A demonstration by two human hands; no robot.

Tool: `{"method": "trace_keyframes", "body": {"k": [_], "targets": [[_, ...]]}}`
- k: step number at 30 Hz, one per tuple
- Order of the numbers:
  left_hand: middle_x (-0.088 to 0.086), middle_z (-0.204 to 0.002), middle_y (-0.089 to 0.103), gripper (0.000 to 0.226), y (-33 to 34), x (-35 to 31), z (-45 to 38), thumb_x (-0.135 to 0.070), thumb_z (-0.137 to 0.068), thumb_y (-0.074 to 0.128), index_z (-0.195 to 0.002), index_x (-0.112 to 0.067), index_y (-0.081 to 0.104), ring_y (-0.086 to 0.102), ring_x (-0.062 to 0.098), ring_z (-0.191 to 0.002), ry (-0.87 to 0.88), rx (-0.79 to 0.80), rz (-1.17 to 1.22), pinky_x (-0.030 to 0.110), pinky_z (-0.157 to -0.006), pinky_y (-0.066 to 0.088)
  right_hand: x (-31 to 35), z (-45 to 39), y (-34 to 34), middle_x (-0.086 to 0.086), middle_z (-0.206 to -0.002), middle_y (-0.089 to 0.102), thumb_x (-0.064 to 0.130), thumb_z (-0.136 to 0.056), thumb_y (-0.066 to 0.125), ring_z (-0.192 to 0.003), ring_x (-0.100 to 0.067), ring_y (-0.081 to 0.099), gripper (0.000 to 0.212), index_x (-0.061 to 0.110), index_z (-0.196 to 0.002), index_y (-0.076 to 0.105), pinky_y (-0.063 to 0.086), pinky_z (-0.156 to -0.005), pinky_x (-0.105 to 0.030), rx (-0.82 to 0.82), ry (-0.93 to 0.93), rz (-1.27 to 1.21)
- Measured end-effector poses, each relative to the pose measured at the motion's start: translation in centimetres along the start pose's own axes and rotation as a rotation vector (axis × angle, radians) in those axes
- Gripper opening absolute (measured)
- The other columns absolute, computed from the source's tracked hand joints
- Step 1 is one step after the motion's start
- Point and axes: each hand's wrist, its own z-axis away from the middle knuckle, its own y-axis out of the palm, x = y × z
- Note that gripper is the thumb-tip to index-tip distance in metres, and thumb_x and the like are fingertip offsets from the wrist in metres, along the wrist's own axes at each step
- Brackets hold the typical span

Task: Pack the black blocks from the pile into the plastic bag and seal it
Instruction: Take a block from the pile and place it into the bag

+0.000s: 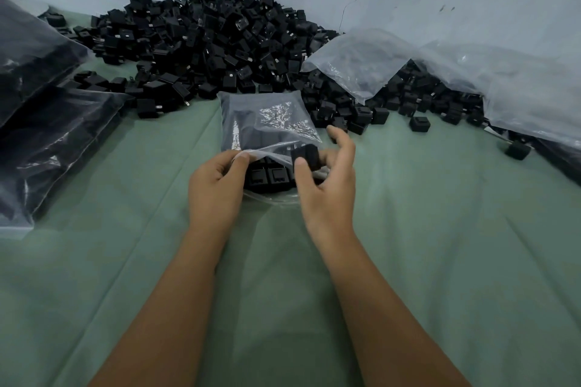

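A clear plastic bag (265, 118) lies on the green cloth in front of me, its mouth toward me and several black blocks showing inside. My left hand (217, 188) pinches the upper lip of the bag's mouth and lifts it. My right hand (327, 179) holds one black block (304, 156) between thumb and fingers right at the bag's mouth. The big pile of black blocks (213, 44) sits behind the bag against the wall.
Filled bags (41, 122) are stacked at the left. Loose empty plastic bags (440, 72) drape over the blocks at the right. Stray blocks (517, 149) lie on the green cloth (440, 229) at the right. A pale wall closes the back.
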Motion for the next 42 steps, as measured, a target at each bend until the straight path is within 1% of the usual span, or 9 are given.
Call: {"method": "trace_keyframes", "body": {"k": [4, 8, 13, 19, 25, 28, 31, 36, 42], "targets": [[-0.005, -0.087, 0.076, 0.022, -0.1, -0.1, 0.0, -0.021, -0.095, 0.056, -0.094, -0.021, 0.078, 0.070, 0.015, -0.090, 0.000, 0.005, 0.017, 0.039, -0.087, 0.055, 0.9, 1.7, 0.2, 0.007, -0.094, 0.061, 0.029, -0.076, 0.059, -0.092, -0.016, 0.059, 0.034, 0.035, -0.108, 0.051, 0.050, -0.083, -0.038, 0.026, -0.069, 0.039], [-0.002, -0.085, 0.075, 0.021, -0.1, -0.2, -0.1, -0.017, -0.095, 0.056, -0.094, -0.018, 0.077, 0.070, 0.018, -0.088, 0.005, 0.015, 0.021, 0.041, -0.085, 0.056, 1.6, 2.8, 1.2, 0.019, -0.095, 0.061, 0.016, -0.074, 0.060, -0.087, -0.011, 0.058, 0.035, 0.028, -0.106, 0.065, 0.051, -0.081, -0.034, 0.104, -0.041, 0.071], [-0.004, -0.089, 0.075, 0.021, 0.0, -0.5, 0.3, -0.015, -0.097, 0.055, -0.098, -0.016, 0.076, 0.067, 0.008, -0.084, 0.113, -0.001, 0.010, 0.028, -0.078, 0.052, 1.3, 2.4, 1.7, 0.012, -0.086, 0.067, 0.023, -0.078, 0.073, -0.072, -0.001, 0.062, 0.026, 0.033, -0.091, 0.053, 0.045, -0.064, -0.009, 0.075, 0.276, -0.049], [-0.004, -0.095, 0.075, 0.021, 0.0, -0.5, 0.4, -0.017, -0.098, 0.055, -0.104, -0.016, 0.076, 0.068, 0.012, -0.092, 0.145, 0.017, -0.023, 0.033, -0.085, 0.054, 1.1, 1.6, 1.8, -0.003, -0.100, 0.065, 0.009, -0.086, 0.065, -0.084, -0.013, 0.068, 0.023, 0.031, -0.083, 0.058, 0.056, -0.080, -0.031, -0.041, 0.346, -0.105], [-0.006, -0.093, 0.075, 0.021, 0.1, -0.4, 0.3, -0.016, -0.098, 0.055, -0.103, -0.017, 0.076, 0.069, 0.008, -0.090, 0.149, 0.022, 0.006, 0.024, -0.082, 0.053, 1.2, 2.2, 1.2, 0.012, -0.111, 0.060, 0.009, -0.090, 0.052, -0.096, -0.002, 0.057, 0.030, 0.026, -0.110, 0.067, 0.041, -0.084, -0.009, 0.072, 0.100, 0.173], [-0.007, -0.092, 0.075, 0.022, 0.1, -0.4, 0.4, -0.016, -0.098, 0.055, -0.102, -0.018, 0.076, 0.068, 0.007, -0.089, 0.153, 0.019, 0.004, 0.019, -0.079, 0.052, 1.1, 2.2, 1.2, 0.005, -0.125, 0.060, 0.011, -0.091, 0.048, -0.117, -0.012, 0.048, 0.037, 0.016, -0.124, 0.064, 0.036, -0.099, -0.017, 0.135, -0.007, 0.392], [-0.006, -0.091, 0.075, 0.022, 0.1, -0.4, 0.4, -0.016, -0.098, 0.054, -0.101, -0.018, 0.076, 0.068, 0.008, -0.088, 0.141, 0.020, 0.002, 0.020, -0.078, 0.052, 1.0, 2.2, 1.2, -0.002, -0.128, 0.059, 0.011, -0.093, 0.049, -0.120, -0.020, 0.042, 0.033, 0.008, -0.121, 0.066, 0.032, -0.105, -0.022, 0.141, -0.039, 0.510], [-0.002, -0.093, 0.075, 0.023, 0.0, -0.5, 0.3, -0.015, -0.099, 0.053, -0.103, -0.015, 0.075, 0.068, 0.014, -0.091, 0.135, 0.023, -0.004, 0.031, -0.084, 0.053, 1.9, 2.8, 1.1, 0.000, -0.114, 0.062, 0.014, -0.082, 0.045, -0.107, -0.017, 0.049, 0.041, 0.019, -0.116, 0.069, 0.043, -0.091, -0.029, 0.083, -0.137, 0.440], [-0.001, -0.094, 0.075, 0.023, -0.1, -0.5, 0.3, -0.013, -0.099, 0.052, -0.104, -0.014, 0.075, 0.068, 0.014, -0.091, 0.128, 0.027, -0.001, 0.035, -0.085, 0.055, 1.8, 3.1, 1.6, -0.008, -0.127, 0.054, 0.017, -0.073, 0.044, -0.110, -0.028, 0.050, 0.055, 0.026, -0.124, 0.065, 0.039, -0.094, -0.038, 0.315, -0.201, 0.634]]}}
